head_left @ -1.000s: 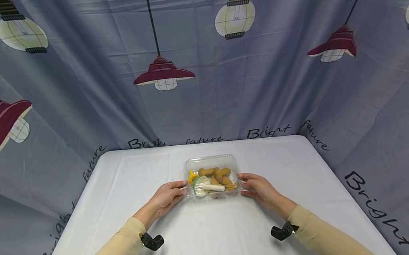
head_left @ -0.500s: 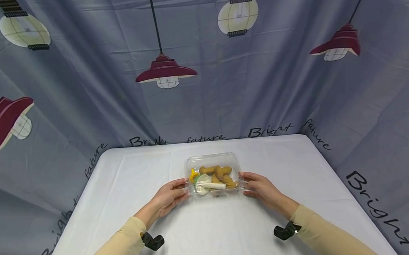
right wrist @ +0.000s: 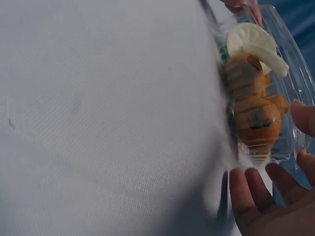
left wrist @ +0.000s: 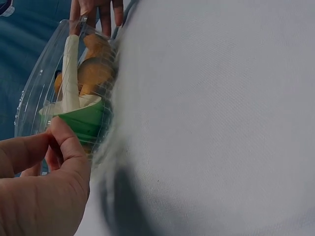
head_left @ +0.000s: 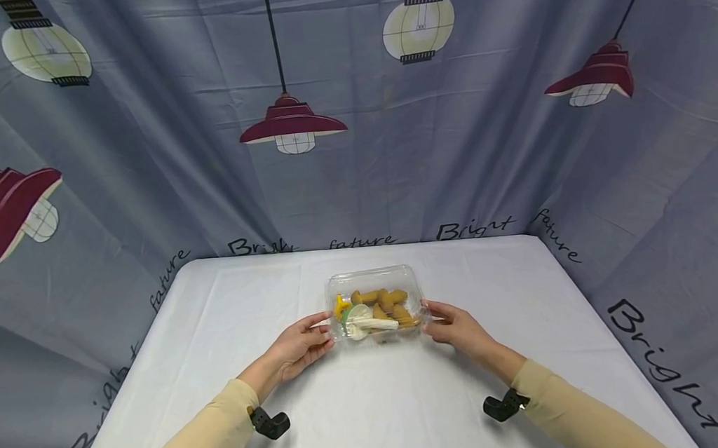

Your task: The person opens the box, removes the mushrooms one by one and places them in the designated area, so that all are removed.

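Observation:
A clear plastic box (head_left: 372, 276) sits near the middle of the table, with food-like pieces inside. Several brown pieces (head_left: 383, 301) lie to its right, a yellow piece (head_left: 341, 305) at its left. Nearer the front are a green-and-white round piece (head_left: 355, 321) and a long white stick (head_left: 381, 325). My left hand (head_left: 299, 348) holds the left end; in the left wrist view its thumb and forefinger pinch the plastic edge by the green piece (left wrist: 84, 123). The right hand (head_left: 462, 330) holds the opposite end, thumb on one side and fingers on the other in the right wrist view.
The table (head_left: 373, 406) is covered with a white cloth. A grey-blue curtain (head_left: 356, 182) printed with lamps and lettering surrounds it at the back and both sides. Each wrist carries a black camera (head_left: 270, 424).
The right hand's fingers have shifted on the box's end, with the thumb now against its near corner. The box's right side sits slightly farther back. The left hand keeps its hold.

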The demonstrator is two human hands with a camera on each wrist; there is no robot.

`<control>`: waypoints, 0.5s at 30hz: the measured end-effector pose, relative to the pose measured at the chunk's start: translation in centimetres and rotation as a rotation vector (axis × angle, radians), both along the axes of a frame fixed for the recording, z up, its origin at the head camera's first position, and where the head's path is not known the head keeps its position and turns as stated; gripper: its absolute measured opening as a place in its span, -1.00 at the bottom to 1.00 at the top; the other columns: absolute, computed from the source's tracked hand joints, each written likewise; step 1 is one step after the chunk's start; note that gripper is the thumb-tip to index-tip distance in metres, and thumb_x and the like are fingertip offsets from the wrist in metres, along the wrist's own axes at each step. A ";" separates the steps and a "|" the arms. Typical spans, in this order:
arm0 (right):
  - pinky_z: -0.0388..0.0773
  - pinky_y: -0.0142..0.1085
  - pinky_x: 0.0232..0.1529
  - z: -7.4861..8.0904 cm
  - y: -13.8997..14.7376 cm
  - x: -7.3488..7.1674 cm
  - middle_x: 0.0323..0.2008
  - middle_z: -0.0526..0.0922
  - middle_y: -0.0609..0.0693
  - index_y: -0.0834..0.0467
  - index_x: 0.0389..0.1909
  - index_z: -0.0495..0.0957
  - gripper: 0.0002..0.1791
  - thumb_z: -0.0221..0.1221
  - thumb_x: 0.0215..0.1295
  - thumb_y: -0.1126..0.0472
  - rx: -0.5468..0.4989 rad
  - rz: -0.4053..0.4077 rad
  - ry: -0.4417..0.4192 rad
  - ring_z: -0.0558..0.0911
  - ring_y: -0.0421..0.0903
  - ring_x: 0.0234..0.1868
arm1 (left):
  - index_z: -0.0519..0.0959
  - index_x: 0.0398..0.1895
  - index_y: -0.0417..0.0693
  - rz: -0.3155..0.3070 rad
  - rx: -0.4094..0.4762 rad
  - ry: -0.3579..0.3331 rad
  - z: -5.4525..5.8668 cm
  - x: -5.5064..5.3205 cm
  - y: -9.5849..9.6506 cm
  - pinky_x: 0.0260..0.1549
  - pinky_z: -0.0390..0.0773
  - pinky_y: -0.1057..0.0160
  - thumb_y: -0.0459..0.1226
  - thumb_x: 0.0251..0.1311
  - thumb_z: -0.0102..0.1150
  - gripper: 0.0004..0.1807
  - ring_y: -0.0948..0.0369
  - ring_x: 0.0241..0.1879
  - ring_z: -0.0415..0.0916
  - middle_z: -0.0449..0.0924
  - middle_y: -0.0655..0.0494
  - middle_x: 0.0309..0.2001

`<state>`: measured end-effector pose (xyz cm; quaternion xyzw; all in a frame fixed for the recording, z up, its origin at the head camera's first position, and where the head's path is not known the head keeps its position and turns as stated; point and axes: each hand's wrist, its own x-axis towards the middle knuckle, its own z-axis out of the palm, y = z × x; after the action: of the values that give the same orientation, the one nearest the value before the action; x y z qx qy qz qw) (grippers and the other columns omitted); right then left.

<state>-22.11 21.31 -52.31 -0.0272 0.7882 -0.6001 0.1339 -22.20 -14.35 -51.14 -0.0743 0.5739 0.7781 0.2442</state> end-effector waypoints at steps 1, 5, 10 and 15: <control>0.65 0.00 0.13 0.0 0.0 0.0 0.44 0.34 0.30 0.24 0.51 0.30 -0.23 0.36 0.34 0.19 0.042 0.002 0.027 0.49 0.22 0.30 | 0.30 0.50 -0.22 0.007 0.005 -0.008 0.0 0.0 0.0 -0.02 0.69 0.26 -0.59 0.41 0.02 -0.40 0.15 -0.13 0.55 0.35 -0.26 0.19; 0.57 0.13 0.21 0.1 -0.2 0.3 0.46 0.33 0.27 0.17 0.50 0.35 -0.25 0.36 0.35 0.09 0.203 0.009 0.123 0.44 0.27 0.35 | 0.33 0.50 -0.17 0.024 0.016 -0.035 0.2 0.0 -0.1 -0.06 0.68 0.29 -0.58 0.41 0.01 -0.40 0.17 -0.16 0.55 0.40 -0.23 0.15; 0.54 0.15 0.25 0.0 -0.4 0.4 0.44 0.37 0.24 0.14 0.50 0.35 -0.25 0.37 0.35 0.07 0.235 -0.001 0.141 0.45 0.25 0.35 | 0.30 0.54 -0.12 0.008 0.024 -0.050 0.2 0.0 -0.2 0.00 0.66 0.28 -0.54 0.45 0.03 -0.39 0.17 -0.12 0.56 0.46 -0.21 0.08; 0.59 0.11 0.20 -0.1 -0.7 0.5 0.41 0.42 0.24 0.16 0.48 0.38 -0.25 0.39 0.32 0.06 0.227 -0.019 0.135 0.47 0.25 0.32 | 0.31 0.54 -0.05 0.009 0.009 -0.065 0.2 0.0 -0.2 -0.01 0.69 0.24 -0.47 0.49 0.04 -0.42 0.17 -0.18 0.57 0.54 -0.12 -0.09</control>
<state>-21.57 20.64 -52.39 -0.0446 0.8585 -0.5050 0.0772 -22.20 -14.59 -50.98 -0.1010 0.5616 0.7791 0.2596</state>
